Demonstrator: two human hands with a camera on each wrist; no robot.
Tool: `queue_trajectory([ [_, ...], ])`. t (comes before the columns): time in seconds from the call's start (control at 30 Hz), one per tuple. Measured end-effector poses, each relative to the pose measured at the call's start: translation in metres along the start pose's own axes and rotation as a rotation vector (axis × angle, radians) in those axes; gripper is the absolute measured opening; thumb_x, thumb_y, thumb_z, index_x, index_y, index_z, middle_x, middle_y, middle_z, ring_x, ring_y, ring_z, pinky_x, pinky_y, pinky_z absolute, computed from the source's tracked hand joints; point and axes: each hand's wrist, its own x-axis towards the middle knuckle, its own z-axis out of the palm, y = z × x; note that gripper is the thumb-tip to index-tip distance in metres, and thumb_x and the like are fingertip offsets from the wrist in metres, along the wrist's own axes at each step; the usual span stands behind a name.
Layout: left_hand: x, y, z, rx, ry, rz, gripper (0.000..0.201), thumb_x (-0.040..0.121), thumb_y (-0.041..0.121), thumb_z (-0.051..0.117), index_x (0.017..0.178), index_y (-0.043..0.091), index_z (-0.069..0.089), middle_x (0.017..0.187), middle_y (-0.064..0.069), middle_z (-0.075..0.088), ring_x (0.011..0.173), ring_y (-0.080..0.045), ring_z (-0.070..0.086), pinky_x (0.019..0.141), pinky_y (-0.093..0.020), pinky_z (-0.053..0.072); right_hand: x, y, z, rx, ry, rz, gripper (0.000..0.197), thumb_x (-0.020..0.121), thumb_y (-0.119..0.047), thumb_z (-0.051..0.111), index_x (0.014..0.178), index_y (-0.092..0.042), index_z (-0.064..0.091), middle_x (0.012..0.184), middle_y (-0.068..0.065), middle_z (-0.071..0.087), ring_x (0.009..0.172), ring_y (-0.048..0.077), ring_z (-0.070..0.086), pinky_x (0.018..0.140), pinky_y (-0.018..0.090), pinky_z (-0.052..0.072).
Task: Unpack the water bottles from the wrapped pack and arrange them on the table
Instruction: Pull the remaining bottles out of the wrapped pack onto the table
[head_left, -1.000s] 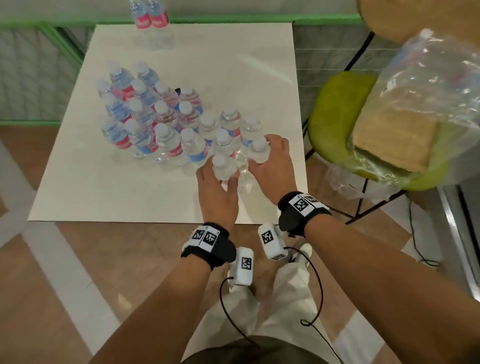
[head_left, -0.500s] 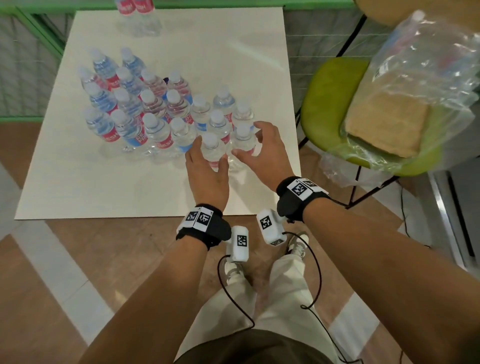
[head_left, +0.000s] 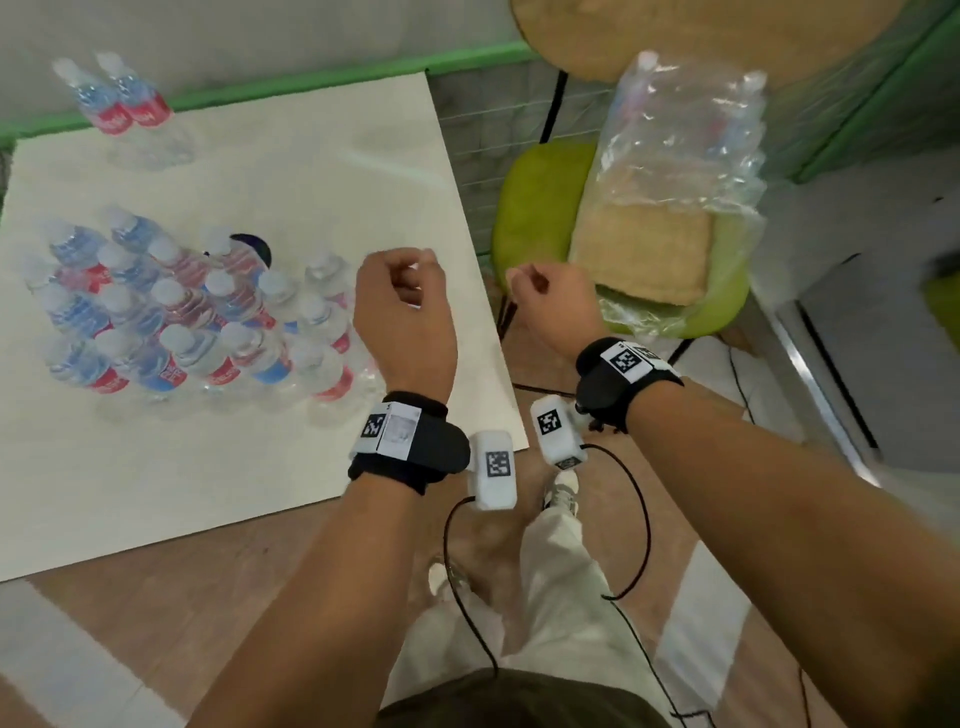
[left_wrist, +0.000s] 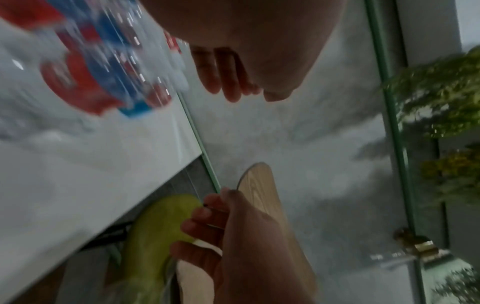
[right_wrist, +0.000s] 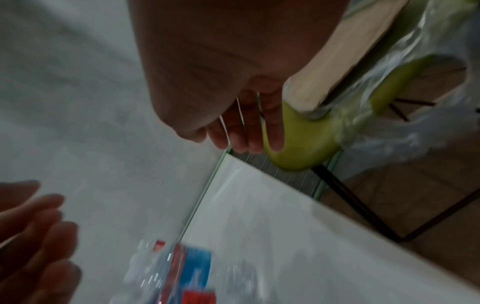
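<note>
Currently both hands hang in the air, holding nothing. Left hand (head_left: 404, 321) is over the right edge of the white table (head_left: 291, 171), fingers (left_wrist: 221, 76) loosely curled and close together. Right hand (head_left: 553, 312) is off the table, between it and the green chair (head_left: 524, 208), fingers (right_wrist: 241, 131) likewise loosely curled. Water bottles (head_left: 182, 322) stand clustered upright on the table's left part; two more (head_left: 117, 98) at the far edge. Wrapped pack (head_left: 680, 156) sits on the chair (a bottle cap shows at its top).
</note>
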Motion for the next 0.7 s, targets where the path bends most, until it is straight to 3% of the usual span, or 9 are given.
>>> queue_trajectory([
  [0.07,-0.01,-0.003,0.043,0.051,-0.174,-0.029,0.009,0.092,0.023,0.06,0.086,0.017,0.064,0.077,0.005,0.065,0.067,-0.003,0.058,0.068,-0.022,0.051,0.013,0.018,-0.028,-0.034,0.006,0.049,0.033,0.093,-0.031,0.051,0.063,-0.018,0.051,0.059,0.001,0.054,0.056,0.021,0.049,0.056,0.033,0.04],
  [0.13,-0.023,-0.01,0.086,0.131,-0.389,-0.088,0.016,0.092,0.029,0.056,0.087,0.018,0.067,0.078,0.004,0.069,0.075,-0.013,0.066,0.074,-0.032,0.056,0.028,0.038,-0.055,-0.101,-0.036,0.109,0.029,0.091,-0.028,0.049,0.066,-0.013,0.057,0.066,0.008,0.062,0.063,0.026,0.057,0.06,0.036,0.046],
  [0.2,-0.036,-0.012,0.129,0.218,-0.615,-0.106,0.019,0.093,0.029,0.056,0.089,0.018,0.071,0.081,0.001,0.072,0.079,-0.018,0.068,0.075,-0.032,0.055,0.042,0.055,-0.082,-0.175,-0.074,0.19,0.026,0.09,-0.025,0.049,0.073,-0.01,0.061,0.072,0.009,0.066,0.07,0.029,0.061,0.064,0.037,0.048],
  [0.27,-0.048,-0.009,0.171,0.282,-0.862,-0.09,0.021,0.096,0.024,0.054,0.088,0.014,0.071,0.083,-0.002,0.072,0.079,-0.018,0.066,0.073,-0.031,0.051,0.06,0.075,-0.105,-0.222,-0.043,0.239,0.023,0.092,-0.025,0.052,0.098,-0.011,0.069,0.096,0.011,0.07,0.089,0.028,0.064,0.078,0.036,0.05],
  [0.33,-0.055,-0.006,0.212,0.343,-1.049,-0.098,0.019,0.096,0.015,0.052,0.093,0.01,0.07,0.09,-0.006,0.072,0.083,-0.021,0.065,0.076,-0.032,0.05,0.079,0.086,-0.129,-0.23,-0.028,0.303,0.042,0.093,-0.027,0.053,0.13,-0.009,0.06,0.119,0.015,0.067,0.111,0.03,0.062,0.094,0.035,0.047],
  [0.43,-0.048,0.006,0.271,0.435,-1.078,-0.116,0.019,0.096,0.013,0.051,0.104,0.008,0.068,0.098,-0.012,0.072,0.093,-0.031,0.066,0.085,-0.044,0.054,0.11,0.101,-0.157,-0.267,-0.129,0.364,0.037,0.102,-0.023,0.04,0.127,-0.003,0.059,0.115,0.02,0.067,0.106,0.034,0.064,0.088,0.038,0.048],
  [0.53,-0.027,0.019,0.315,0.567,-1.074,-0.085,0.033,0.105,0.023,0.042,0.122,0.006,0.065,0.119,-0.015,0.067,0.112,-0.032,0.061,0.094,-0.033,0.045,0.139,0.117,-0.179,-0.339,-0.26,0.358,0.038,0.105,-0.014,0.03,0.126,-0.006,0.06,0.13,0.014,0.062,0.117,0.029,0.06,0.095,0.037,0.046],
  [0.63,-0.002,0.011,0.34,0.662,-1.223,-0.139,0.046,0.103,0.042,0.042,0.145,0.025,0.046,0.146,-0.007,0.051,0.126,-0.028,0.054,0.099,-0.032,0.044,0.171,0.125,-0.203,-0.393,-0.349,0.447,0.037,0.103,-0.018,0.04,0.139,-0.012,0.051,0.146,0.009,0.049,0.132,0.024,0.048,0.106,0.03,0.036],
  [0.7,0.014,0.004,0.352,0.83,-1.405,-0.11,0.073,0.089,0.02,0.061,0.153,0.038,0.03,0.154,-0.007,0.04,0.126,-0.034,0.054,0.092,-0.032,0.051,0.181,0.126,-0.219,-0.438,-0.541,0.482,0.061,0.099,-0.007,0.051,0.154,-0.011,0.026,0.161,0.007,0.024,0.147,0.022,0.027,0.113,0.025,0.024],
])
